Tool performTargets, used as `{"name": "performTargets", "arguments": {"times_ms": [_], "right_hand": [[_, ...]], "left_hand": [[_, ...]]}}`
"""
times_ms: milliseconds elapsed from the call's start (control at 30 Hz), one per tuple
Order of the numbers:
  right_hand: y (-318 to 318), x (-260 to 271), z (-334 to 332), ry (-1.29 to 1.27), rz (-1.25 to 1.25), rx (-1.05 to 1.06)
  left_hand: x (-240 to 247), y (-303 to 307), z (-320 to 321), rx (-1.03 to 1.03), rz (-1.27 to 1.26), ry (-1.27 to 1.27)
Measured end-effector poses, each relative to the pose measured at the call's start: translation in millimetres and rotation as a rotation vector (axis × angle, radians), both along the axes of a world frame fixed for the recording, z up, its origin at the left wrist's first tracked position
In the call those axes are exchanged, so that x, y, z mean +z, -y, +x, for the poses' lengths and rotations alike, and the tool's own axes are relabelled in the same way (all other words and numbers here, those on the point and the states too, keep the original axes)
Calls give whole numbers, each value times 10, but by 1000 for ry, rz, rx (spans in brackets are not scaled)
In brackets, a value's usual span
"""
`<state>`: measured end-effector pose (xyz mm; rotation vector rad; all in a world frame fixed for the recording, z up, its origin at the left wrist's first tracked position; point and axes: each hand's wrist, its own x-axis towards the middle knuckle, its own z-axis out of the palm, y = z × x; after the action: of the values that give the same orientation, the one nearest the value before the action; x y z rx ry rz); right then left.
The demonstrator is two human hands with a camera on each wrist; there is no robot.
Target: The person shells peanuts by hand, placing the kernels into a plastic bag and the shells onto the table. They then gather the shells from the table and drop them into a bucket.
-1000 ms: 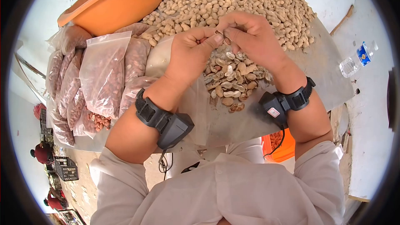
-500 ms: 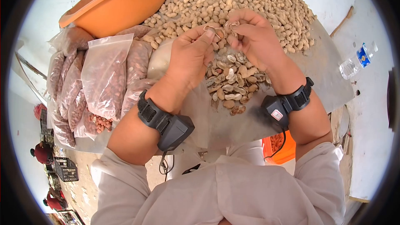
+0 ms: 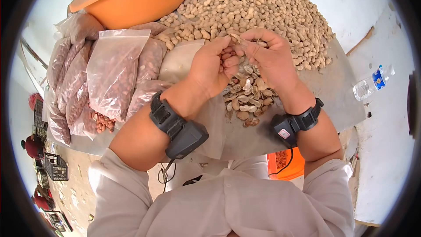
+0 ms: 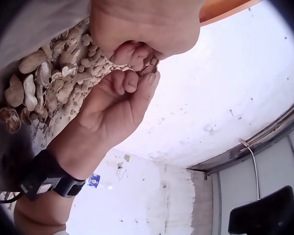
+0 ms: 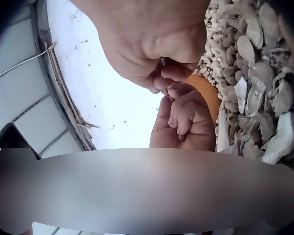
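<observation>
Over the table both hands meet, fingertips close together. My left hand [image 3: 210, 68] has its fingers curled toward the palm, and its thumb and index finger pinch at a peanut shell [image 3: 236, 38]. From the other side my right hand [image 3: 274, 59] pinches shell pieces between thumb and fingers. In the left wrist view the brown shell [image 4: 150, 66] shows between the two sets of fingertips. The curled fingers mostly hide the inside of the left palm. Below the hands lies a small heap of cracked peanut shells [image 3: 247, 101]; beyond them spreads a large pile of whole peanuts [image 3: 267, 4].
Clear bags of red peanut kernels [image 3: 114, 72] lie at the left, beside a large orange basin [image 3: 140, 2]. A plastic bottle [image 3: 372, 84] is at the right. An orange container [image 3: 294, 164] sits below the table edge. People [image 3: 33, 147] and black crates [image 3: 56, 166] appear far left.
The hands held separate shell pieces half a second ago; now their fingertips meet at a shell. The left fingers have curled further in. The head view has shifted slightly.
</observation>
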<state>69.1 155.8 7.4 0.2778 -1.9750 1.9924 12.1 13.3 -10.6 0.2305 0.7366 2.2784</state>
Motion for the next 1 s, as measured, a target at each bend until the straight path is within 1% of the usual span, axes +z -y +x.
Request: {"name": "performTargets", "arguments": {"times_ms": [33, 67, 167, 267, 333, 367, 433, 467, 567, 667, 767, 867, 967, 1000], "right_hand": [[26, 17, 21, -32, 73, -32], [40, 27, 31, -66, 145, -65], [39, 12, 20, -86, 178, -69], [29, 60, 38, -122, 146, -82], [-84, 84, 5, -60, 106, -23], [-167, 98, -5, -27, 84, 4], [-342, 240, 49, 51, 317, 193], [-404, 289, 61, 90, 433, 289], [-491, 251, 23, 176, 681, 294], [-380, 116, -53, 84, 806, 140], [-309, -91, -187, -147, 969, 70], [-192, -156, -245, -213, 943, 89], [-133, -269, -347, -327, 1044, 171], [-118, -283, -343, -334, 1050, 155]], "left_hand": [[7, 1, 7, -16, 9, 69], [22, 4, 19, -17, 9, 69], [56, 14, 41, -29, 8, 74], [27, 6, 3, -46, 13, 60], [8, 18, -21, -35, 25, 20], [10, 24, -33, 21, 9, 12], [47, 48, -54, 130, -27, -1], [50, 62, -75, 150, -18, -5], [41, 84, -130, 195, 2, -27], [20, 75, -138, 220, 1, -47], [43, 66, -130, 264, -9, -37], [45, 58, -135, 305, 4, -36], [43, 55, -154, 315, 11, -37], [40, 56, -156, 310, 14, -40]]}}
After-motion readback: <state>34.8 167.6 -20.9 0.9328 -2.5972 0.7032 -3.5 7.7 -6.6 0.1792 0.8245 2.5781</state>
